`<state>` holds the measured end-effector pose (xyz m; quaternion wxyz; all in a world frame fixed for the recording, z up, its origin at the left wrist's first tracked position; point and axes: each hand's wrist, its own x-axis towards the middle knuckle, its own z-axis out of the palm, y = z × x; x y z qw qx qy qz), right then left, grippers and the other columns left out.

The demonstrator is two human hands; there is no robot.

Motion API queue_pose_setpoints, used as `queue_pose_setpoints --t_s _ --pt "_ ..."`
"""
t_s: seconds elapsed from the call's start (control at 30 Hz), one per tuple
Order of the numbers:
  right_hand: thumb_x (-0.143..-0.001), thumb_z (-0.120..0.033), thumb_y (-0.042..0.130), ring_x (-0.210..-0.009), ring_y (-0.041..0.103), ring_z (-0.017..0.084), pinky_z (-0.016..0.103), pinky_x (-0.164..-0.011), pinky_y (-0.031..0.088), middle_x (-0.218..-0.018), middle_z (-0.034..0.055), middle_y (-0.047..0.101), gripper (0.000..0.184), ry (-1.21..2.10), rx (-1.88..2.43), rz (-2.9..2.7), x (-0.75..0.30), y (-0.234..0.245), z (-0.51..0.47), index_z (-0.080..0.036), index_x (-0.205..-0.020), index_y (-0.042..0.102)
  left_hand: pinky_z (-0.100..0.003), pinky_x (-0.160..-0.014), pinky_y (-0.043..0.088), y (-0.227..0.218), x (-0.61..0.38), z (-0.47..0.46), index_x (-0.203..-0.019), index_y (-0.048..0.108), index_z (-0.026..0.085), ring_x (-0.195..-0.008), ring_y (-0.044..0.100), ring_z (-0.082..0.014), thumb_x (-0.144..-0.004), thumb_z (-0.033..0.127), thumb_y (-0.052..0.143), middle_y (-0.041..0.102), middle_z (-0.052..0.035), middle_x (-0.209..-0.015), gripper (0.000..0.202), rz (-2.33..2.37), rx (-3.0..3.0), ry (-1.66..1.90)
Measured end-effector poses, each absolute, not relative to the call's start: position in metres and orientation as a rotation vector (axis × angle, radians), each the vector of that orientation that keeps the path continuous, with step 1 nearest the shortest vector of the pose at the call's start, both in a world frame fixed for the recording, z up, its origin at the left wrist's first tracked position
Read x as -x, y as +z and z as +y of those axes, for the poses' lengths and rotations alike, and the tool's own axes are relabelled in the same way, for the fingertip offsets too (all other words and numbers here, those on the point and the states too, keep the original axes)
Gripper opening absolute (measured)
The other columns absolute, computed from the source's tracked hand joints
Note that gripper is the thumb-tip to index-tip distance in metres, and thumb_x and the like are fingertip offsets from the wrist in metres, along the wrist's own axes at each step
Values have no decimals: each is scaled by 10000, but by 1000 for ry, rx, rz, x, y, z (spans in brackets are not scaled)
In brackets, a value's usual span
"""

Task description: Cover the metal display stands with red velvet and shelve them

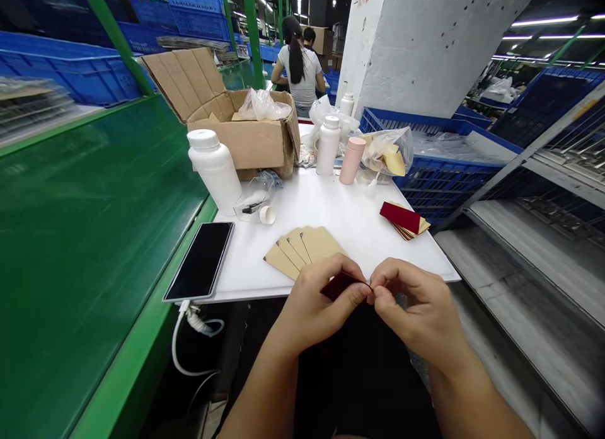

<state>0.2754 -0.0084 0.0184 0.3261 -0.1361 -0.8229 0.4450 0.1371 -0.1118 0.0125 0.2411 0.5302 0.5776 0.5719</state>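
Because the dark red piece (338,286) is pinched so close to its narrow end, it could crease or slip sideways if the two hands pulled unevenly. Both hands sit at the lower centre of the frame, over the near edge of the worktop (302,206), so a dropped piece would probably land on the dark lap below. The fanned tan cards (309,247) lie just beyond the left hand (326,297); a careless knuckle might push them out of order. At the right of the frame, the loose stack (405,220) with its red top sheet is near the worktop's side edge, where a brush of the arm could scatter it.

As for the grip, the left hand has the piece between thumb and curled fingers, with much of its surface showing in the hollow between them. Its right end runs to where the fingertips of both hands meet. The right hand (416,300) is drawn to a tight pinch on that end; whether a thin layer is being separated there, I cannot tell.
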Motion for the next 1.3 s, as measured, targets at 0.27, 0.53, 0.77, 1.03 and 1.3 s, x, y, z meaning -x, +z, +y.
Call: queue_pose_setpoints --t_s 0.27,0.53,0.77,1.03,1.3 --pt "-813 -225 562 -421 421 62 172 -397 327 -533 -51 479 101 1854 338 -1801 -277 10 -2 -170 -731 539 -335 -879 473 1 -143 -97 -1051 488 209 -1002 564 -192 -730 163 731 554 -54 -1057 405 1706 -1492 1959" --pt "-833 -210 607 -485 412 42 151 -436 327 -633 -41 531 74 1587 486 -1512 -264 2 -10 -173 -772 590 -257 -723 543 -6 -167 -85 -1036 622 162 -880 626 -162 -843 130 567 663 -73 -976 204 1552 -1592 1973" --pt "-815 -148 575 -542 485 65 153 -490 403 -626 -45 555 62 1316 618 -1577 -255 2 -16 -185 -766 580 -224 -691 549 -13 -174 -79 -919 688 183 -779 665 -132 -796 55 623 710 -29 -869 188 1799 -1475 2187" --pt "-788 -176 582 -504 461 61 154 -451 388 -614 -50 538 74 1293 693 -1572 -247 1 -18 -183 -727 541 -222 -736 534 -14 -170 -79 -914 697 180 -806 664 -125 -812 104 651 711 -23 -871 135 1802 -1391 2181" --pt "-792 -182 567 -490 447 74 179 -434 379 -599 -49 515 72 1266 706 -1611 -245 -3 -18 -190 -731 531 -220 -716 536 -18 -171 -78 -900 704 197 -795 661 -124 -806 112 653 713 -9 -864 137 1814 -1314 2223"
